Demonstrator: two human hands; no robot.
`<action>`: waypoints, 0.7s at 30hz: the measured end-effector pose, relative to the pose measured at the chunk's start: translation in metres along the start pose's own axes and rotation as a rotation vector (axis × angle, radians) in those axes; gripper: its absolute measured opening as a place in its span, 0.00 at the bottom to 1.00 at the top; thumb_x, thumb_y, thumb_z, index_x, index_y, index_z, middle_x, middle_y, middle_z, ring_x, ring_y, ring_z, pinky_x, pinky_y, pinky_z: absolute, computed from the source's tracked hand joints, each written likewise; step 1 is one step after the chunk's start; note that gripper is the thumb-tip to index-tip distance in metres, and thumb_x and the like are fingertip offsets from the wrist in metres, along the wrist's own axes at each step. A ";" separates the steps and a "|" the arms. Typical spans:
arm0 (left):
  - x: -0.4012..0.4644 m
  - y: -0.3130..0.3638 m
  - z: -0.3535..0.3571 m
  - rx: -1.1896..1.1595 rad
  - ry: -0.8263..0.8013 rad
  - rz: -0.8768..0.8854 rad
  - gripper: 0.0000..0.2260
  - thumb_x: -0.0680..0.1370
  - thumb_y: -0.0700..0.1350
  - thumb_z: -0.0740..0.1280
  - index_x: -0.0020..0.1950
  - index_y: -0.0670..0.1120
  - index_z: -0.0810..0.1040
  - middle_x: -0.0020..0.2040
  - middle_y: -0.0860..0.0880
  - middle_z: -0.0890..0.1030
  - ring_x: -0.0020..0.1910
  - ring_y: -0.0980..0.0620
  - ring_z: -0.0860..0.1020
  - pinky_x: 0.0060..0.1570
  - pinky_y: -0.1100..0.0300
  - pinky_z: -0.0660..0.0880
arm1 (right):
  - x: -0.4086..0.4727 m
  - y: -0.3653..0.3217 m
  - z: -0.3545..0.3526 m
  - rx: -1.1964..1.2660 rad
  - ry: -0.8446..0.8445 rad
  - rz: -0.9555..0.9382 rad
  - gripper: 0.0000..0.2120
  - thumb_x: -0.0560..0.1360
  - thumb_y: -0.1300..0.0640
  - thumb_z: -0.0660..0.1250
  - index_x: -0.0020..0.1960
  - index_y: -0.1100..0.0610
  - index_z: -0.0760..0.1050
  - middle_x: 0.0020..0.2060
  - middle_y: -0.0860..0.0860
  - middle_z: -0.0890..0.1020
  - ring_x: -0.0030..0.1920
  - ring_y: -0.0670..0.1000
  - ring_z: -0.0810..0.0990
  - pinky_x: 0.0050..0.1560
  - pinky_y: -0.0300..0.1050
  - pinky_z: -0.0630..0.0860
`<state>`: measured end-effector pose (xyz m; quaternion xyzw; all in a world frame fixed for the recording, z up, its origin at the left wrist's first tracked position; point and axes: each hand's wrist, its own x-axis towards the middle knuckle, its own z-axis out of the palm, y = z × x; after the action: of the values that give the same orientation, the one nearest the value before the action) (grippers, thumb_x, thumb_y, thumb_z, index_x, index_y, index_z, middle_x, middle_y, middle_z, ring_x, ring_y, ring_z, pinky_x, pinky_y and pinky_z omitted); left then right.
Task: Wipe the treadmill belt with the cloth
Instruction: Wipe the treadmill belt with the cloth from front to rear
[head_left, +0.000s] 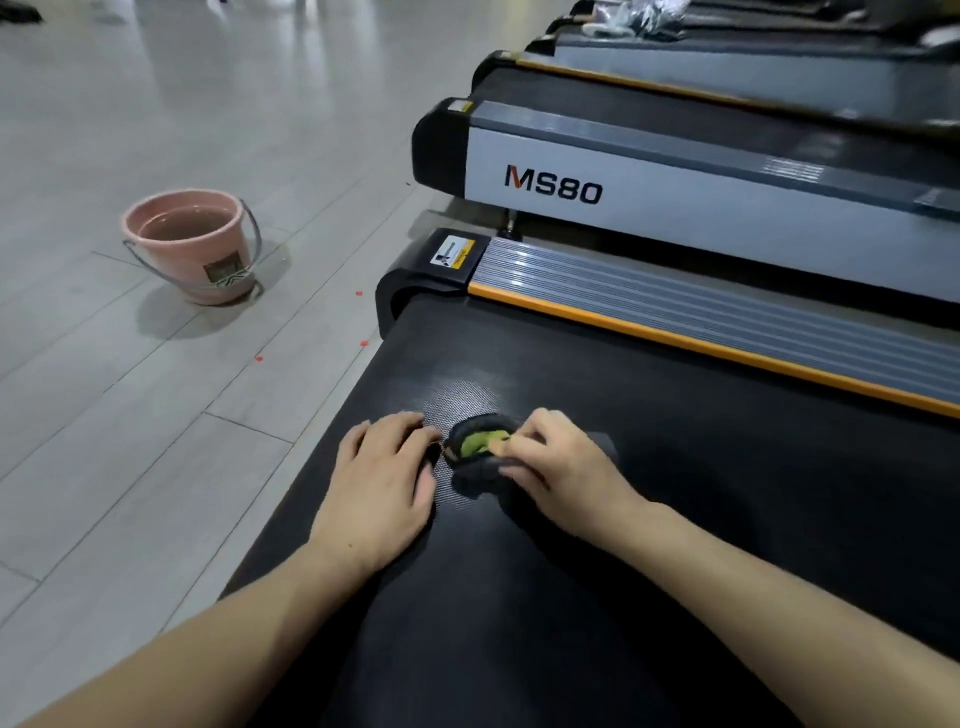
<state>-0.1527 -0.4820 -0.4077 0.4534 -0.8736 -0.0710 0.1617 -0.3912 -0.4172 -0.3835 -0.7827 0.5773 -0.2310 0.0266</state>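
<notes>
Dark cloth (480, 457) with a green patch lies bunched on the black treadmill belt (675, 519), near its rear end. The right hand (556, 467) pinches the cloth's right side with curled fingers. The left hand (382, 478) rests flat on the belt just left of it, fingers relaxed, fingertips at the cloth's edge. An orange strip (701, 348) borders the belt's far side. A pink bucket (195, 244) stands on the grey floor (130, 441), well apart.
</notes>
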 end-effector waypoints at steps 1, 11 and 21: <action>0.000 0.000 0.002 0.005 0.006 0.022 0.18 0.78 0.50 0.55 0.65 0.51 0.76 0.67 0.53 0.74 0.68 0.51 0.71 0.72 0.48 0.62 | -0.001 0.022 -0.008 -0.059 -0.009 -0.012 0.06 0.77 0.52 0.68 0.51 0.53 0.77 0.44 0.53 0.75 0.44 0.54 0.73 0.45 0.44 0.70; 0.000 0.004 0.000 0.039 0.001 0.075 0.19 0.75 0.49 0.56 0.64 0.50 0.76 0.65 0.53 0.75 0.66 0.51 0.73 0.72 0.49 0.62 | 0.003 0.074 -0.023 -0.179 0.246 0.353 0.07 0.75 0.53 0.71 0.51 0.55 0.79 0.41 0.55 0.73 0.42 0.58 0.74 0.44 0.49 0.72; -0.001 0.005 0.001 0.038 0.027 0.059 0.16 0.75 0.48 0.57 0.61 0.50 0.76 0.63 0.53 0.76 0.64 0.51 0.72 0.71 0.49 0.63 | 0.030 0.134 -0.038 -0.268 0.218 0.413 0.12 0.78 0.47 0.63 0.53 0.55 0.76 0.47 0.58 0.74 0.52 0.62 0.74 0.52 0.54 0.74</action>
<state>-0.1566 -0.4787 -0.4075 0.4312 -0.8856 -0.0435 0.1668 -0.5189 -0.4810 -0.3812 -0.6155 0.7496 -0.2251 -0.0932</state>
